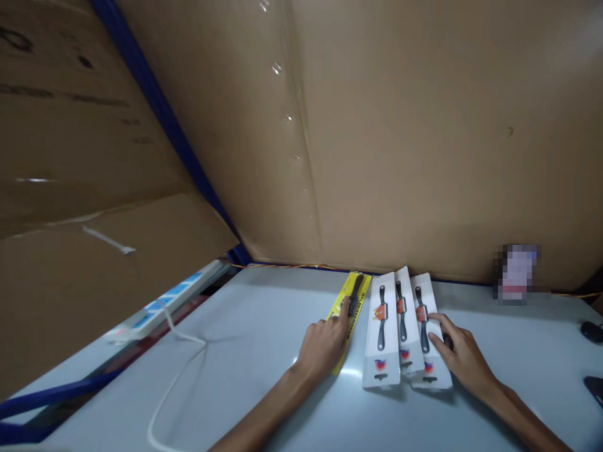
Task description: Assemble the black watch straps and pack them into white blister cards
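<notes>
A yellow package [360, 301] with a dark-handled tool and "woodworking tool" printing lies on the table. My left hand [323, 345] rests over its lower left part, index finger stretched onto the tool and the other fingers bent; the thumb is hidden. To its right, three white packages of spokeshaves fan out: a left one [382, 361], a middle one [409, 336] and a right one [434, 364]. The middle package overlaps its neighbours. My right hand [459, 351] is closed at the right package's right edge, thumb and index finger on its front.
A white cable [181, 370] curves over the table [254, 320] from a power strip [174, 295] at the left. Cardboard walls [424, 157] rise behind and left. A blurred-out upright object [516, 273] stands at the back right. Dark objects [591, 331] sit at the right edge.
</notes>
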`<action>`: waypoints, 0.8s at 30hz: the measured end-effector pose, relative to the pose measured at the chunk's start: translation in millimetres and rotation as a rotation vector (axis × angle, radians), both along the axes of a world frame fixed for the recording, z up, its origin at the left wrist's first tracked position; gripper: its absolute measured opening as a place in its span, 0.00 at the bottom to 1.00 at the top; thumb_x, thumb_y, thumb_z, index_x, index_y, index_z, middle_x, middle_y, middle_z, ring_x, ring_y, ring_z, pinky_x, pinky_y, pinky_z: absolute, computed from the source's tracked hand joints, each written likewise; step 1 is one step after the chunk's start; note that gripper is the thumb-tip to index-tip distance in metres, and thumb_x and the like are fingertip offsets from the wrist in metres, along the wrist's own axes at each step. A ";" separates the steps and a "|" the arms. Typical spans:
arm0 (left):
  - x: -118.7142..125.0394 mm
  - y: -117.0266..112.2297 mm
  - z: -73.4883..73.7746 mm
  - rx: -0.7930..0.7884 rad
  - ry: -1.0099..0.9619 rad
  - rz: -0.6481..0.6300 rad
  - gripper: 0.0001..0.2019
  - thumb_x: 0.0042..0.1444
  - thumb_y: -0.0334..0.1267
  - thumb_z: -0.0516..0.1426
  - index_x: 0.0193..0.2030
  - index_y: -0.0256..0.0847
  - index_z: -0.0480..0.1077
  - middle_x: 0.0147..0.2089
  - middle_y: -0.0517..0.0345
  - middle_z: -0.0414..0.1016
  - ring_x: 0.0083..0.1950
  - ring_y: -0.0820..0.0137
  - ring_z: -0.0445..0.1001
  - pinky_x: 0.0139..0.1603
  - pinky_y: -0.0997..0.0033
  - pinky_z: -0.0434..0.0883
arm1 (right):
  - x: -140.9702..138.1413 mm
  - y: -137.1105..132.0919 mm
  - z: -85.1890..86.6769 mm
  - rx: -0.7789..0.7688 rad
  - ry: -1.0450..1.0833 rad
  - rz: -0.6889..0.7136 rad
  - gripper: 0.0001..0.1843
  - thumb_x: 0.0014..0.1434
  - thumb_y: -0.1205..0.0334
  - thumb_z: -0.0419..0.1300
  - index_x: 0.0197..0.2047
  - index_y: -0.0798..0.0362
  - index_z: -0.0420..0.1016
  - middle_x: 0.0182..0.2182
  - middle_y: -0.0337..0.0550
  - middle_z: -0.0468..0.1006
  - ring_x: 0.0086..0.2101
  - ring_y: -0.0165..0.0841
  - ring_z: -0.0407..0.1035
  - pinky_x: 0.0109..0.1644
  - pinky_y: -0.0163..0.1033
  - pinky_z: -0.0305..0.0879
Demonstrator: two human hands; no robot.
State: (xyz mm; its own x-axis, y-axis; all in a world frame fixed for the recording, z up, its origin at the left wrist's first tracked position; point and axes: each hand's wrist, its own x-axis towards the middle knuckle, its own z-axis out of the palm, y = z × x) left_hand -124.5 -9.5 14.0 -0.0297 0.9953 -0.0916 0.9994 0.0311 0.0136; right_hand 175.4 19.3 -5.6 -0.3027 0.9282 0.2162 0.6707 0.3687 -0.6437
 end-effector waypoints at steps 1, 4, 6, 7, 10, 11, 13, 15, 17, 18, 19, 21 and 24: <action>-0.1 -0.1 1.5 0.006 -0.004 0.025 0.30 0.70 0.37 0.42 0.77 0.35 0.45 0.47 0.37 0.80 0.45 0.50 0.80 0.42 0.55 0.72 | 0.0 -0.3 0.9 0.000 -0.002 0.001 0.23 0.65 0.48 0.50 0.55 0.51 0.72 0.23 0.37 0.74 0.26 0.39 0.69 0.34 0.39 0.61; -1.3 0.0 5.7 0.028 -0.009 0.099 0.30 0.71 0.44 0.42 0.75 0.34 0.49 0.48 0.38 0.80 0.44 0.50 0.80 0.41 0.54 0.72 | 0.1 -0.9 3.0 0.001 -0.011 0.005 0.23 0.66 0.48 0.49 0.55 0.52 0.72 0.22 0.36 0.73 0.25 0.38 0.68 0.33 0.39 0.60; -2.0 0.1 6.8 0.042 -0.002 0.122 0.30 0.71 0.46 0.42 0.75 0.35 0.51 0.49 0.39 0.79 0.44 0.52 0.80 0.41 0.56 0.73 | 0.5 -1.2 3.1 0.001 -0.016 0.012 0.23 0.66 0.48 0.49 0.55 0.52 0.72 0.22 0.36 0.72 0.25 0.38 0.68 0.33 0.38 0.60; -2.2 0.1 6.7 0.055 0.006 0.125 0.29 0.71 0.47 0.42 0.74 0.35 0.52 0.50 0.38 0.78 0.46 0.52 0.79 0.41 0.57 0.73 | 0.8 -1.2 2.9 0.001 -0.018 0.014 0.23 0.66 0.48 0.49 0.56 0.52 0.71 0.22 0.36 0.72 0.25 0.38 0.68 0.33 0.38 0.60; -1.7 0.4 5.0 0.110 0.058 0.123 0.28 0.71 0.47 0.43 0.72 0.34 0.56 0.55 0.35 0.73 0.55 0.50 0.74 0.40 0.61 0.73 | 1.2 -1.2 2.1 0.001 -0.025 0.011 0.24 0.67 0.48 0.48 0.57 0.52 0.71 0.25 0.38 0.75 0.27 0.38 0.70 0.34 0.38 0.61; -1.6 0.6 4.3 0.115 0.075 0.120 0.28 0.71 0.46 0.43 0.71 0.33 0.57 0.56 0.34 0.72 0.56 0.49 0.72 0.40 0.61 0.73 | 1.1 -1.1 2.2 -0.001 -0.028 0.011 0.24 0.67 0.48 0.48 0.57 0.52 0.71 0.26 0.39 0.76 0.28 0.39 0.70 0.35 0.39 0.62; -2.0 1.5 3.3 0.088 0.087 0.110 0.26 0.70 0.40 0.43 0.71 0.29 0.57 0.55 0.32 0.71 0.55 0.50 0.73 0.40 0.61 0.73 | 0.7 -1.2 2.6 -0.008 -0.034 0.012 0.24 0.67 0.47 0.48 0.57 0.52 0.71 0.28 0.41 0.77 0.30 0.40 0.71 0.36 0.40 0.63; -3.8 2.7 2.6 0.046 0.080 0.080 0.26 0.69 0.33 0.43 0.71 0.27 0.56 0.54 0.32 0.72 0.53 0.52 0.74 0.43 0.60 0.73 | 0.1 -1.5 3.0 -0.015 -0.036 0.018 0.24 0.67 0.48 0.47 0.57 0.52 0.71 0.29 0.41 0.78 0.31 0.40 0.72 0.38 0.40 0.64; -6.7 4.0 2.4 0.029 0.069 0.034 0.28 0.66 0.28 0.44 0.73 0.28 0.53 0.53 0.33 0.72 0.52 0.53 0.75 0.46 0.59 0.72 | -0.4 -1.7 3.0 -0.016 -0.032 0.025 0.23 0.67 0.49 0.47 0.57 0.51 0.71 0.30 0.41 0.78 0.32 0.40 0.73 0.39 0.40 0.64; -8.2 4.8 2.4 0.026 0.065 0.011 0.29 0.65 0.27 0.43 0.74 0.29 0.51 0.54 0.33 0.72 0.52 0.53 0.75 0.46 0.58 0.72 | -0.6 -1.8 2.7 -0.015 -0.028 0.030 0.22 0.67 0.50 0.48 0.57 0.50 0.71 0.30 0.41 0.78 0.32 0.40 0.73 0.40 0.40 0.64; -9.7 5.6 2.5 0.021 0.065 -0.007 0.30 0.64 0.26 0.43 0.74 0.31 0.51 0.54 0.34 0.72 0.53 0.53 0.75 0.47 0.58 0.72 | -0.7 -1.8 2.3 -0.013 -0.025 0.035 0.22 0.67 0.51 0.48 0.57 0.50 0.71 0.30 0.40 0.78 0.32 0.40 0.73 0.40 0.40 0.64; -12.2 7.2 2.4 0.011 0.069 -0.030 0.32 0.63 0.24 0.43 0.75 0.34 0.50 0.55 0.34 0.72 0.53 0.53 0.76 0.48 0.59 0.71 | -0.9 -1.6 1.5 -0.009 -0.023 0.035 0.21 0.67 0.51 0.48 0.57 0.50 0.71 0.29 0.40 0.77 0.32 0.40 0.73 0.40 0.40 0.65; -15.3 9.2 0.9 0.007 0.066 -0.068 0.33 0.62 0.24 0.43 0.75 0.38 0.51 0.57 0.34 0.72 0.54 0.53 0.76 0.48 0.60 0.71 | -1.3 -1.4 1.5 -0.002 -0.031 0.020 0.22 0.67 0.52 0.48 0.57 0.51 0.71 0.29 0.41 0.78 0.32 0.40 0.72 0.41 0.41 0.65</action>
State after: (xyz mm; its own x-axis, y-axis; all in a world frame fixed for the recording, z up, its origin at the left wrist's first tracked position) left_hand -139.8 -0.4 14.9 0.0320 0.9959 -0.0850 0.9980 -0.0365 -0.0519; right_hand 174.1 17.9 -4.1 -0.3280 0.9223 0.2043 0.6829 0.3810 -0.6233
